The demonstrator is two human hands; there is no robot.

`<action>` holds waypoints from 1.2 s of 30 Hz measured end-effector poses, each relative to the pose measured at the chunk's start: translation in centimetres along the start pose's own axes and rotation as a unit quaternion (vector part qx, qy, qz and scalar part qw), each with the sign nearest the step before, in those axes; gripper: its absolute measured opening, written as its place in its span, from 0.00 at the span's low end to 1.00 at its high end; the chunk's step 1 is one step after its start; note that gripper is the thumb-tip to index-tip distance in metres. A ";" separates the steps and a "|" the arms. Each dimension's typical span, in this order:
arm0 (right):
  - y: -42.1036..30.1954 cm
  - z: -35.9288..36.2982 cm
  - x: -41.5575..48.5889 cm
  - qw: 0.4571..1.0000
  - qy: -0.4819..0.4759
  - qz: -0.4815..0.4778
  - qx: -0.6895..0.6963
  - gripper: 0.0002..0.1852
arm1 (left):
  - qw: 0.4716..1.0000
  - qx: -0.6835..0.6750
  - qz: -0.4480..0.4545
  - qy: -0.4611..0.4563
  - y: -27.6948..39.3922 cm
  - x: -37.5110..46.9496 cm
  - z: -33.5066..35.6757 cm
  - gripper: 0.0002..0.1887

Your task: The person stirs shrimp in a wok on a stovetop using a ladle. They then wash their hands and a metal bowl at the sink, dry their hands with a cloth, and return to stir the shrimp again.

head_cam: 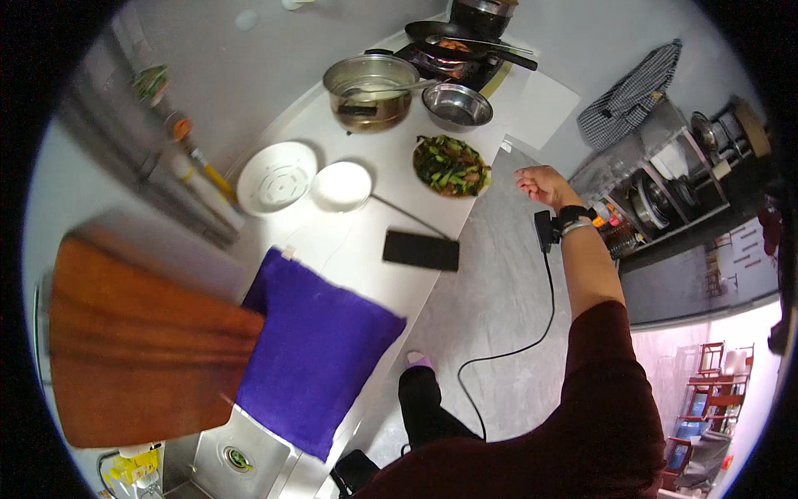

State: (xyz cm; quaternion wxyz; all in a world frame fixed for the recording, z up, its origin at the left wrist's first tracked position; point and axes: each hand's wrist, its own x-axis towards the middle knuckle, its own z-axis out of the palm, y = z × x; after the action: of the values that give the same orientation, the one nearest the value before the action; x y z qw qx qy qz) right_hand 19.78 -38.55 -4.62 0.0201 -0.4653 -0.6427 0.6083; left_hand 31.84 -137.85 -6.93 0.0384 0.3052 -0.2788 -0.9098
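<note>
My right hand point(541, 187) reaches out over the grey floor beyond the counter's edge. Its fingers are curled, and nothing shows in them. A black watch point(570, 215) and a bracelet are on the wrist. Nearest to the hand on the counter point(374, 287) is a plate of cooked greens with meat pieces point(452, 167). Behind it stand a steel bowl point(457, 107) and a steel pot point(371, 103) with a long-handled utensil across it. Further back, a black frying pan point(436, 36) with food and a metal utensil sits over a lit burner. My left hand is out of view.
A white strainer basket point(277, 181), a white bowl point(341, 186), a dark phone point(421, 250) and a purple cloth point(315, 355) lie along the counter. A wooden board point(149, 349) stands beside the sink point(243, 436). A black cable point(536, 343) crosses the floor; a shelf rack point(667, 181) holds cookware.
</note>
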 end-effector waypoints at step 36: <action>0.2 -4.2 -6.5 0.964 0.111 -0.239 -0.044 0.10 | 0.994 0.091 0.067 -0.009 -2.2 -1.4 -3.1 0.18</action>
State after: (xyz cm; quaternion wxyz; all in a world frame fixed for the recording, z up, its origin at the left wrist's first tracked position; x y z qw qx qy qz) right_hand 26.03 -39.45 -0.17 0.2163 -0.3631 -0.7548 0.5016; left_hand 35.02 -137.18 -9.37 0.0690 0.2794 -0.3802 -0.8790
